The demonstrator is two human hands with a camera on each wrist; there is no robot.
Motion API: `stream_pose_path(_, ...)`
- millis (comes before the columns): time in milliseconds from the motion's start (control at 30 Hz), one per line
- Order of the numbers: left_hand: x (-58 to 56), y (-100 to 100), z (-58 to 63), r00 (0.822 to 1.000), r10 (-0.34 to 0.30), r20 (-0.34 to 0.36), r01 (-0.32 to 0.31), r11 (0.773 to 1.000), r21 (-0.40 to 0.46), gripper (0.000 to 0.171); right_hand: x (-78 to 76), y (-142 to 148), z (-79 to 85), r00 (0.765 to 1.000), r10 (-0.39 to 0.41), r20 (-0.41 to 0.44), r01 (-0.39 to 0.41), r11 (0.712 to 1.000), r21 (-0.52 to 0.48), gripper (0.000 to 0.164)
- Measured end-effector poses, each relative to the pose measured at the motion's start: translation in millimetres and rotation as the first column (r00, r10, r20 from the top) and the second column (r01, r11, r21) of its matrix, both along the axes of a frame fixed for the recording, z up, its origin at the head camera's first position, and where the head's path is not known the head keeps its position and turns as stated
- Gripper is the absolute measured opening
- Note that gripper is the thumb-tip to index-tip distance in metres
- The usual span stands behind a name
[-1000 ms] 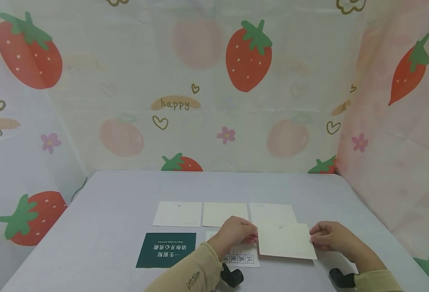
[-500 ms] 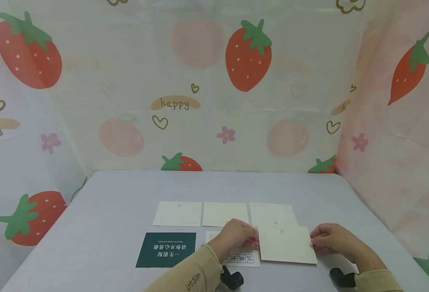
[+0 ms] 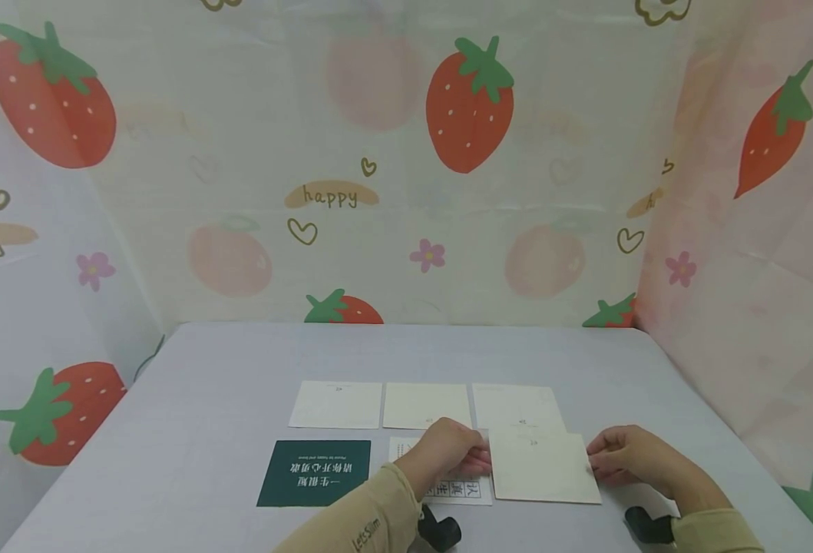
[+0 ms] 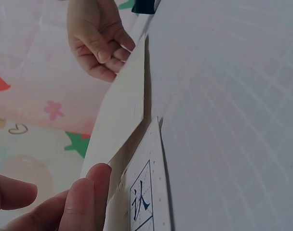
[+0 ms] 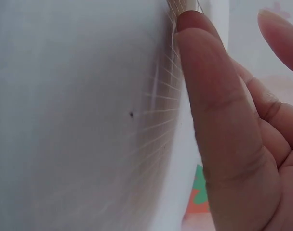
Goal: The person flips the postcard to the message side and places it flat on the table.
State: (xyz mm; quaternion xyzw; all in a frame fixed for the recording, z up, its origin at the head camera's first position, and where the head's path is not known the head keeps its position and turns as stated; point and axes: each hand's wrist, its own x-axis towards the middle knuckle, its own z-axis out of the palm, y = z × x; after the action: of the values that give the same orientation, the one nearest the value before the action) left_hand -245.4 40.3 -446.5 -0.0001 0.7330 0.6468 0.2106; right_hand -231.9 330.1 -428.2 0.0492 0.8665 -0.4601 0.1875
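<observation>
A cream postcard (image 3: 543,467) lies at the front right, its far edge overlapping the pale card (image 3: 519,407) behind it. My left hand (image 3: 451,447) is at its left edge, reaching over a white card with printed characters (image 3: 457,489). In the left wrist view, the left fingers (image 4: 91,197) are at the cream card's near end, with the thumb apart from them. At the opposite edge is my right hand (image 3: 630,458), its fingertips touching or nearly touching the card. The right wrist view shows its thumb and fingers (image 5: 219,110) parted, with no card pinched between them.
Two more pale cards (image 3: 335,405) complete the back row with the overlapped one. A dark green card with white lettering (image 3: 314,474) lies front left. Black wrist devices (image 3: 439,530) hang under both sleeves. Strawberry-print cloth (image 3: 406,192) walls the table's back and sides.
The cream postcard has come down from a tilted, raised position and moved slightly toward the person. Both hands have lowered with it, staying at its sides.
</observation>
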Motion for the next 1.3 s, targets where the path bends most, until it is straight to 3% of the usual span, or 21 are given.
stream_pose_path(367,3.7,2.8,1.5,1.0,-0.007,0.005,0.007,0.998,-0.063,0.02,2.1,0.2,-0.1,1.0,-0.014,0.015,0.014,1.0,0.007,0.023)
stream_pose_path(900,3.9,4.3,0.1,1.0,-0.003,0.005,0.003,0.998,-0.06,0.022,1.0,-1.1,-1.6,0.998,-0.052,0.024,0.051,0.998,0.033,0.022)
stream_pose_path(1300,3.3,4.2,-0.9,0.999,-0.004,0.035,0.005,0.999,-0.04,0.02,0.2,1.2,-2.7,1.0,0.0,0.018,0.0,1.0,-0.013,0.023)
